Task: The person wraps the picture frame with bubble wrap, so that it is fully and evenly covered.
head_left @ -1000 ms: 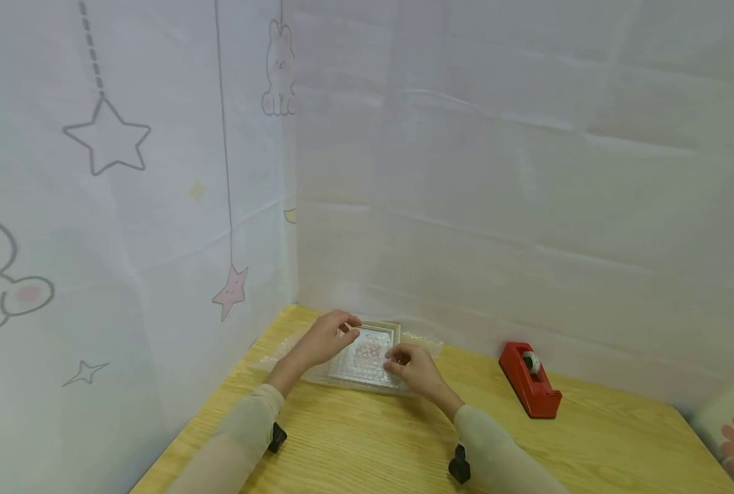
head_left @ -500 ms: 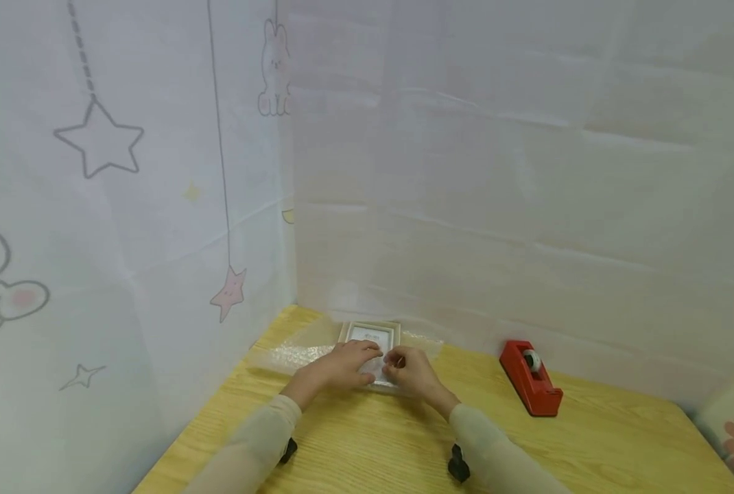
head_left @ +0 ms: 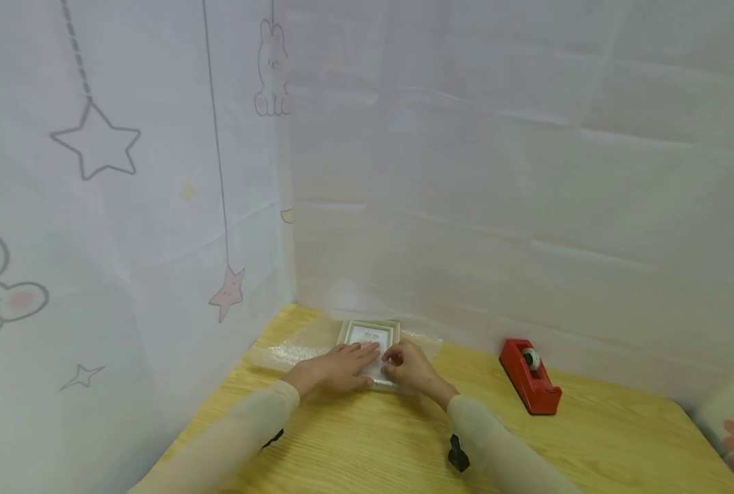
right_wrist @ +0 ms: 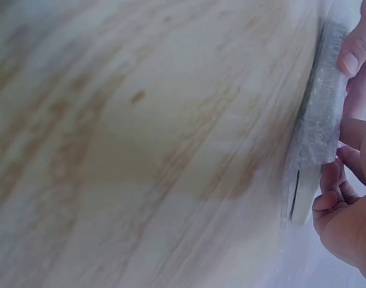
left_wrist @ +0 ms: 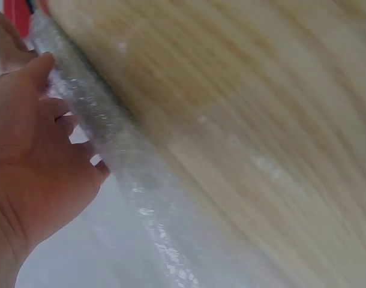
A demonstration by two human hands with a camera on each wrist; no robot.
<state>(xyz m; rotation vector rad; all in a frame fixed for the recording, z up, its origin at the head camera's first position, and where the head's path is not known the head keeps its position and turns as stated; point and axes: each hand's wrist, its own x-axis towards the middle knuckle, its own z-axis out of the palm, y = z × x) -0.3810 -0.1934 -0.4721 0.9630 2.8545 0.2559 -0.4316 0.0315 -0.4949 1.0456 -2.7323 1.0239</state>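
A pale picture frame [head_left: 392, 332] with a white insert lies at the back of the table on a sheet of clear bubble wrap [head_left: 297, 352]. The wrap is folded over its near edge, as the bubble wrap [right_wrist: 322, 114] in the right wrist view shows. My left hand [head_left: 339, 367] rests flat across the near left part of the frame, fingers spread towards the right. My right hand [head_left: 411, 367] is at the frame's right side, its curled fingers and thumb pinching the wrap's folded corner; the exact grip is partly hidden.
A red tape dispenser [head_left: 530, 377] with a roll of tape stands to the right on the wooden table [head_left: 367, 446]. Printed cloth walls [head_left: 496, 206] rise close behind and to the left of the table.
My left hand has come down and right, from above the frame's left side onto its near part. The bubble wrap that covered the frame now lies off to the left. The right hand stayed nearly still.
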